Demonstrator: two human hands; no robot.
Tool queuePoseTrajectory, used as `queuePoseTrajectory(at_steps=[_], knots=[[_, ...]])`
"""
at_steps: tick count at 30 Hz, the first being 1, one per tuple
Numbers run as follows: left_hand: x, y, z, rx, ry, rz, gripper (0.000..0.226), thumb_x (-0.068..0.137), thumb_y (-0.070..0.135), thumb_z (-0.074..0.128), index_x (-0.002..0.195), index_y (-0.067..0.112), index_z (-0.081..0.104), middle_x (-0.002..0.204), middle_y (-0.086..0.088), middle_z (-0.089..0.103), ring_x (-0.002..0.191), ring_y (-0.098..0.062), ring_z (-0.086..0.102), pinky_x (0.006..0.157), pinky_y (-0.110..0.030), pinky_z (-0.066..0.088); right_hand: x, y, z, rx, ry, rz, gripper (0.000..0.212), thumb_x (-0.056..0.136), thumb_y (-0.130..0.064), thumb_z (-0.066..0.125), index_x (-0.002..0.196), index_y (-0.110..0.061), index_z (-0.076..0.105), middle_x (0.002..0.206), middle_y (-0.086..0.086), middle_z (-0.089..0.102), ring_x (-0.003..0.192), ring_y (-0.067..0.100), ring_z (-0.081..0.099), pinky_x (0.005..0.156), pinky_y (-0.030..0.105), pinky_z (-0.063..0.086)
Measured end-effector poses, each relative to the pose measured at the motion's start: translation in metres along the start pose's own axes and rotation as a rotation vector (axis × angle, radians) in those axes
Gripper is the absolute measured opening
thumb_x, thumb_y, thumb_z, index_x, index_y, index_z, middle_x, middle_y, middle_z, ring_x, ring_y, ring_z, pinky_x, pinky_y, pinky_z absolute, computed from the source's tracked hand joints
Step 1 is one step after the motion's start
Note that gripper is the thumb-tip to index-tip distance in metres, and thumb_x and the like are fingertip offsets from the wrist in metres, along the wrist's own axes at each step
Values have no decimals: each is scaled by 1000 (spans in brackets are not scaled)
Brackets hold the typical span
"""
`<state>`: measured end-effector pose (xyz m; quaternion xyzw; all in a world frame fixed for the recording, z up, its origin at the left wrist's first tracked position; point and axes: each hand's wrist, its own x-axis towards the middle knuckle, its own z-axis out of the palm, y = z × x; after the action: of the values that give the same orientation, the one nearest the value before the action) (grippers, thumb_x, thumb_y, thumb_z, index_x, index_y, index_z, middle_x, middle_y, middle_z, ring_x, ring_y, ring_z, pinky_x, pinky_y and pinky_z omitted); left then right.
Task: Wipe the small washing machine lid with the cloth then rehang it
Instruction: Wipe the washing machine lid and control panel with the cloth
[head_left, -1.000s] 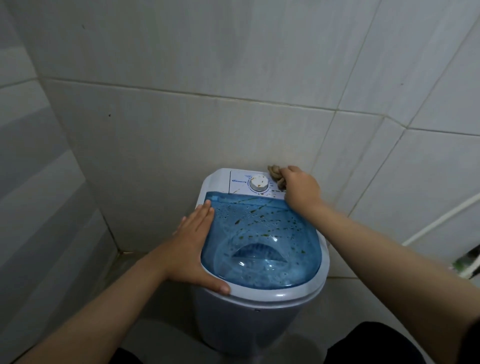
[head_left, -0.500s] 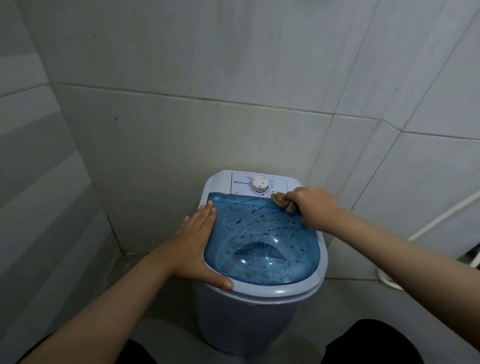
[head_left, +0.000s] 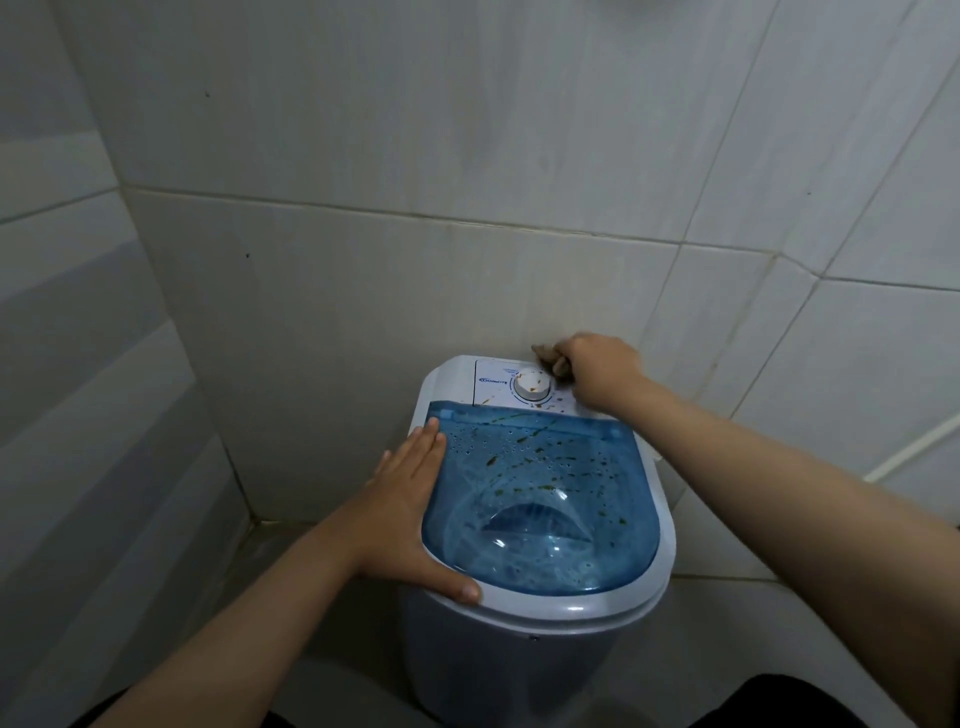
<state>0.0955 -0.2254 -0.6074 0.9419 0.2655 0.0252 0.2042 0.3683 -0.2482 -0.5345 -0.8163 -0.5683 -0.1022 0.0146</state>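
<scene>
From the head camera we look down on a small washing machine (head_left: 535, 644) standing in a tiled corner, its translucent blue lid (head_left: 540, 499) closed and flecked with brown specks and water drops. Behind the lid we see the white control panel (head_left: 493, 382) with a round dial (head_left: 531, 384), also spotted brown. Our left hand (head_left: 410, 514) lies flat and unclenched on the machine's left side, fingers stretched along the lid's left edge and the thumb resting on the white rim (head_left: 571, 608) at the front. Our right hand (head_left: 602, 370) is clenched around a bunched brownish cloth (head_left: 551, 359), which pokes out past the knuckles at the back right corner of the panel, just beside the dial and close to the tiled wall (head_left: 415, 156).
</scene>
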Motion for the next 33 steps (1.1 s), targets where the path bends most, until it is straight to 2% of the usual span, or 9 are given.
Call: queuePoseTrajectory(at_steps=[6, 9, 11, 16, 20, 21, 24, 29, 33], knots=[[2, -2, 0, 10, 16, 3, 151, 41, 86, 62, 144, 20, -26, 149, 7, -39, 138, -9, -33, 114, -36, -15, -14, -3, 24, -100, -5, -82, 46, 86, -4, 51, 130, -13, 49, 131, 5, 54, 95, 36, 64, 69, 39, 52], [2, -3, 1, 5, 12, 5, 151, 40, 86, 62, 144, 20, -26, 149, 7, -39, 138, -9, -33, 114, -35, -15, -26, 4, 23, -135, -29, -141, 42, 89, -7, 48, 129, -17, 49, 135, 1, 52, 98, 34, 63, 62, 34, 44], [1, -2, 1, 7, 7, 3, 151, 41, 85, 63, 144, 20, -26, 149, 7, -39, 138, -9, -33, 113, -35, -16, -36, 5, 22, -167, -50, -183, 39, 89, -8, 47, 126, -17, 49, 132, -1, 53, 99, 31, 62, 59, 32, 38], [0, 0, -1, 5, -11, -8, 151, 41, 85, 63, 145, 19, -26, 149, 8, -39, 138, -9, -32, 116, -39, -13, -47, 0, 12, -246, -104, -265, 35, 88, -5, 48, 120, -16, 51, 123, -2, 58, 95, 26, 64, 57, 30, 37], [-2, 3, -3, 12, -15, -14, 150, 42, 86, 62, 145, 19, -26, 150, 6, -37, 139, -10, -31, 117, -39, -12, -43, -5, -14, -290, -259, -334, 29, 81, -2, 51, 98, -25, 56, 98, -3, 65, 84, 23, 60, 57, 27, 36], [-2, 3, -3, 12, -15, -13, 150, 43, 85, 62, 145, 19, -25, 150, 6, -37, 139, -10, -31, 116, -39, -13, -40, -4, -23, -270, -316, -339, 32, 80, -3, 51, 100, -26, 59, 93, -2, 64, 82, 23, 57, 58, 27, 38], [-3, 4, -4, 11, -13, -10, 150, 43, 85, 63, 145, 18, -25, 150, 6, -37, 139, -10, -31, 116, -40, -13, -29, 1, -51, -50, -415, -280, 41, 77, -1, 50, 108, -24, 66, 99, 2, 70, 87, 24, 61, 72, 31, 51], [-2, 2, -2, 3, -6, -6, 150, 43, 84, 63, 145, 19, -24, 151, 6, -36, 139, -9, -31, 115, -36, -14, -4, -3, -61, 86, -111, -201, 50, 76, 3, 49, 114, -24, 64, 106, 5, 69, 94, 27, 60, 69, 34, 50], [-1, 0, -1, -3, 3, 3, 149, 44, 83, 65, 144, 20, -26, 149, 8, -38, 138, -8, -32, 114, -34, -15, 12, -20, -41, 88, 15, -195, 53, 77, 3, 49, 120, -24, 60, 114, 5, 67, 100, 29, 60, 69, 34, 51]])
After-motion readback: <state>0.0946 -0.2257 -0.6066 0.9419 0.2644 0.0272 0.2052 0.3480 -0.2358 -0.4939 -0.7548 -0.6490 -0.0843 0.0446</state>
